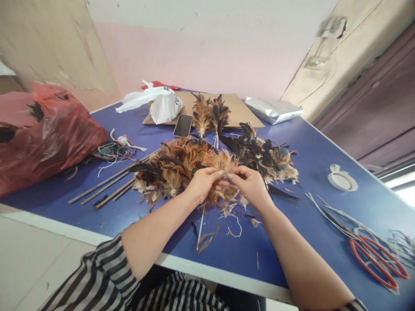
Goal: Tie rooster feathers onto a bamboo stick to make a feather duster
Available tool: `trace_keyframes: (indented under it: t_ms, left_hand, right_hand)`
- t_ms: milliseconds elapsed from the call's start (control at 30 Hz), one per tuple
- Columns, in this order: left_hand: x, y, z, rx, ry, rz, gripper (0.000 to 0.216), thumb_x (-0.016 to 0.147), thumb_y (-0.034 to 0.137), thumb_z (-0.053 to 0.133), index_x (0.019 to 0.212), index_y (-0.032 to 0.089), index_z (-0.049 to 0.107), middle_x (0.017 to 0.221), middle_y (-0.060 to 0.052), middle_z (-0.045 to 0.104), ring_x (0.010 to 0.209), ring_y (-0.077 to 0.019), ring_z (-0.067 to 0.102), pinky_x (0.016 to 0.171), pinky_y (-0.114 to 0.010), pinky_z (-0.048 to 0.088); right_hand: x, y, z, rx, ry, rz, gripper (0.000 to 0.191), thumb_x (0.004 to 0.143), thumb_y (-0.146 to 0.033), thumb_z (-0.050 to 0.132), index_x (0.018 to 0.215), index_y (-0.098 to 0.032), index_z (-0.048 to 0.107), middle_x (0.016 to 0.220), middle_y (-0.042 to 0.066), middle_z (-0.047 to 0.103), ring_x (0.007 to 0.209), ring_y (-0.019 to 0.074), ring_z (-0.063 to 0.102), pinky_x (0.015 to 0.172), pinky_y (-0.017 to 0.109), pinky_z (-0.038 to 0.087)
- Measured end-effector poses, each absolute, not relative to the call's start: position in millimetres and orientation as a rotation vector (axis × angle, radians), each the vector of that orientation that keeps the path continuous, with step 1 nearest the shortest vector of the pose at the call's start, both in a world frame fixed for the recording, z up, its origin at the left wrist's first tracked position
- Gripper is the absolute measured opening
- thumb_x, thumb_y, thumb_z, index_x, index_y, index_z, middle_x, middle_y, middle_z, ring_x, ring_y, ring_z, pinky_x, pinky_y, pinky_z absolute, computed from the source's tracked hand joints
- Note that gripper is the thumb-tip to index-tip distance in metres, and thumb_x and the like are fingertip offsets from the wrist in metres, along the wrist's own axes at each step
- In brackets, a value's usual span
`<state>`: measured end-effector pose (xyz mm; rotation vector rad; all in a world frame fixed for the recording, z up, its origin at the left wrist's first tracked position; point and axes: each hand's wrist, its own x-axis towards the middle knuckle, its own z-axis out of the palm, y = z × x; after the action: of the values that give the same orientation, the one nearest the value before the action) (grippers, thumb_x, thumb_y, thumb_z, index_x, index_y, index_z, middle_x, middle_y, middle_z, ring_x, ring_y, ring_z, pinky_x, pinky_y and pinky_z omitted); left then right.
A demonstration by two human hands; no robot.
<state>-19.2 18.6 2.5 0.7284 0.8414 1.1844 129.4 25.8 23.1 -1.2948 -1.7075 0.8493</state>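
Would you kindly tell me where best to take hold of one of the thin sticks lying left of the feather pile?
Probably at its bare lower-left end, coming in from the left. The sticks lie flat and fan apart there, while their other ends run under the feathers.

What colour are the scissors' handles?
Red. The scissors show best in the head view, on the blue table.
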Motion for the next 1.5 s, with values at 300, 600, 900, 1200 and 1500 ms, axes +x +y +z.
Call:
trace_keyframes:
  t_ms: [300,600,900,1200,1500]
  left_hand:
    - [-15.0,17.3,0.2,0.839,0.874,1.232,0.014,0.068,0.022,0.067,0.068,0.008,0.064,0.060,-0.004,0.064,0.050,-0.0074,0.058,0.047,-0.016,0.044]
    - [-15.0,15.7,0.2,0.919,0.852,1.186,0.020,0.064,0.026,0.070,0.071,0.008,0.067,0.058,-0.003,0.063,0.050,-0.0079,0.057,0.052,-0.019,0.047]
    - [-22.6,14.9,5.5,1.132,0.897,1.117,0.016,0.068,0.024,0.068,0.075,0.010,0.070,0.061,-0.003,0.065,0.054,-0.0092,0.058,0.052,-0.019,0.046]
    - [-45.1,27.8,20.4,0.791,0.822,1.329,0.011,0.070,0.021,0.067,0.075,0.010,0.066,0.074,-0.005,0.068,0.060,-0.0069,0.060,0.049,-0.014,0.043]
    - [-59.3,32.1,28.4,0.627,0.703,1.394,0.006,0.076,0.015,0.061,0.080,0.012,0.064,0.075,-0.003,0.067,0.059,-0.0058,0.061,0.045,-0.012,0.043]
  right_hand:
    - [125.6,26.7,18.9,-1.320,-1.654,0.828,0.022,0.064,-0.036,0.066,0.069,-0.015,0.061,0.063,0.000,0.058,0.056,0.0117,0.047,0.055,0.025,0.037]
    - [128.9,28.5,19.7,-1.128,-1.491,1.089,0.018,0.066,-0.032,0.067,0.073,-0.015,0.065,0.069,0.002,0.066,0.063,0.0135,0.056,0.063,0.027,0.044]
    - [126.2,23.9,25.9,-1.164,-1.562,1.032,0.016,0.066,-0.031,0.067,0.069,-0.016,0.065,0.063,0.001,0.065,0.059,0.0135,0.056,0.059,0.026,0.043]
    - [161.6,48.3,21.3,-1.222,-1.238,1.050,0.026,0.061,-0.039,0.071,0.072,-0.016,0.064,0.051,-0.005,0.050,0.045,0.0072,0.040,0.046,0.022,0.031]
    - [150.3,26.6,35.5,-1.255,-2.171,1.011,0.016,0.070,-0.030,0.061,0.075,-0.017,0.068,0.070,0.001,0.065,0.062,0.0129,0.056,0.061,0.024,0.042]
